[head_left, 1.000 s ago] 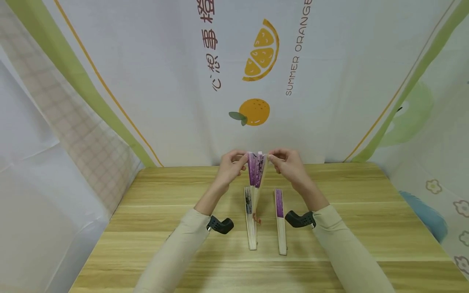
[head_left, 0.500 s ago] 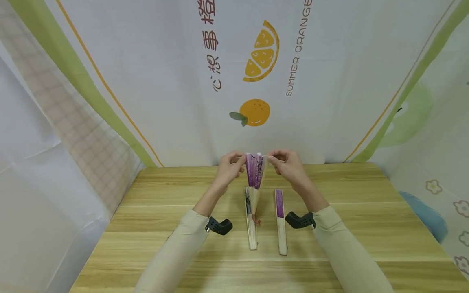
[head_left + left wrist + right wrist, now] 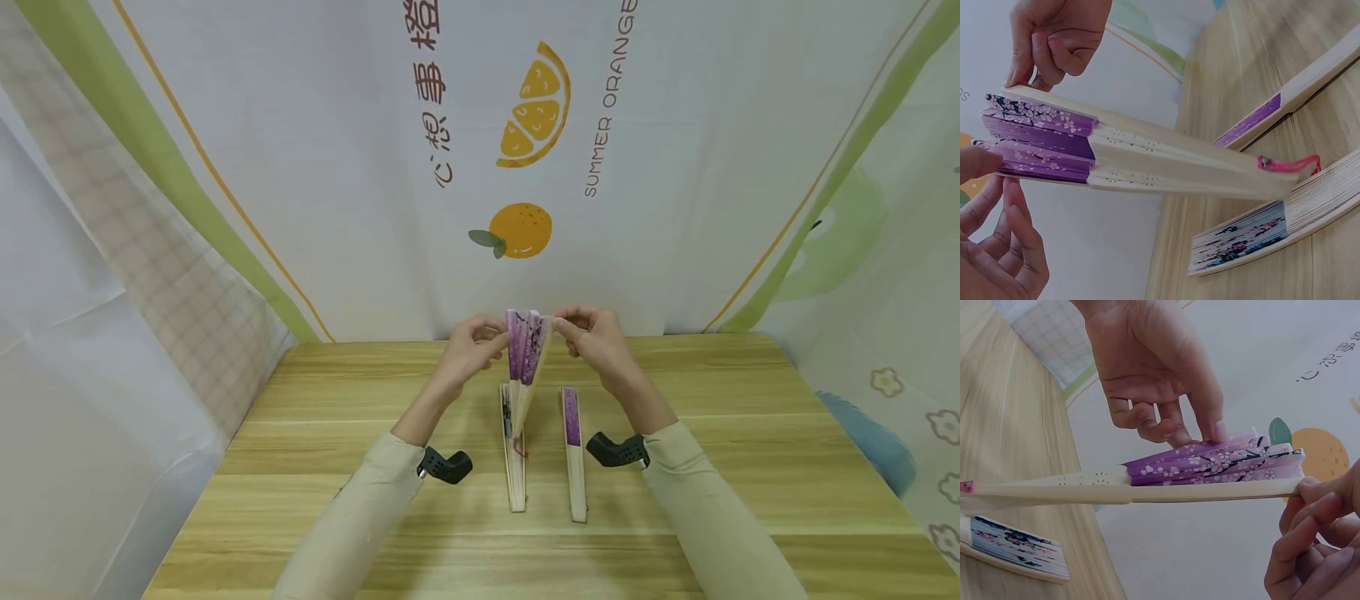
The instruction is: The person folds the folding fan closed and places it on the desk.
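Observation:
A purple folding fan [image 3: 519, 348], partly spread, is held up over the table with its pale ribs pointing down. My left hand [image 3: 469, 354] pinches its left edge near the top between thumb and fingers. On the other side, my right hand [image 3: 598, 346] pinches the tip of the pale guard stick. White blossoms and dark branches show on the purple leaf [image 3: 1210, 464]. A pink-red cord [image 3: 1294, 165] hangs at the pivot end. Below lies a folded fan with a dark floral pattern [image 3: 1241, 240], and a folded purple fan [image 3: 573, 450] lies to its right.
The wood-grain table [image 3: 315, 517] carries the two folded fans. A white cloth with orange prints [image 3: 521, 229] hangs behind its far edge. Cloth also hangs at the left and right sides. Dark wrist mounts [image 3: 615, 450] jut inward from both forearms.
My right hand has shifted slightly right with the guard stick. The left fingers sit slightly lower on the fan's edge, and the red cord has swung a little.

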Action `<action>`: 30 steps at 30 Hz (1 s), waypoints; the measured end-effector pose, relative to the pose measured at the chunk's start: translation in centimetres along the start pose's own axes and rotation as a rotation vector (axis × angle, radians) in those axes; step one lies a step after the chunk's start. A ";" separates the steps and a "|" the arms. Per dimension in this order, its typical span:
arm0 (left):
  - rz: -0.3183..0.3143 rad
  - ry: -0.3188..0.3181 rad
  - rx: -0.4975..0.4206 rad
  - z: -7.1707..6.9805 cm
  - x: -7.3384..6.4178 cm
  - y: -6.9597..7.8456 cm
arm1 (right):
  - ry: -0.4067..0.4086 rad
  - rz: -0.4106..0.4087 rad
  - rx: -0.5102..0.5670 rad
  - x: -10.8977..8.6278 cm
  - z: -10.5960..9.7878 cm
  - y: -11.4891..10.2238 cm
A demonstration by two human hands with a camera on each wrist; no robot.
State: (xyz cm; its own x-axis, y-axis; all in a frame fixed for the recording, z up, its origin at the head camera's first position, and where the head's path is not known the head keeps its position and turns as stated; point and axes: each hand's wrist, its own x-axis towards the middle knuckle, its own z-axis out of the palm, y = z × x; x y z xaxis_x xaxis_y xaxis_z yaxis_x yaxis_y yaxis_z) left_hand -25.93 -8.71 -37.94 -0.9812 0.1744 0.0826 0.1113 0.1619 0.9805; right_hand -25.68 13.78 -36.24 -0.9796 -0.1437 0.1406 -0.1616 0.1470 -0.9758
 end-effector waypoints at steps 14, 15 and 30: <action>-0.016 -0.101 0.071 -0.3 -0.5 -0.8 | -0.014 -0.002 0.036 0.1 -0.1 0.3; -0.011 -0.116 0.089 -0.3 -0.5 -0.9 | -0.013 -0.003 0.037 0.2 -0.1 0.4; 0.014 -0.022 0.023 0.4 -0.3 -1.4 | -0.007 0.000 0.120 -0.4 -0.1 2.8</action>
State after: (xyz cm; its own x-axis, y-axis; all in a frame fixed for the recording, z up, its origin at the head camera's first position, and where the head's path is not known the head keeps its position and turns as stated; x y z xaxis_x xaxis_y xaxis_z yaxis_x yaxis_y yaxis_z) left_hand -25.74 -8.62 -39.46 -0.9759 0.1979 0.0917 0.1284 0.1818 0.9749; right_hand -25.76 14.30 -39.02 -0.9787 -0.1502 0.1402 -0.1460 0.0285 -0.9889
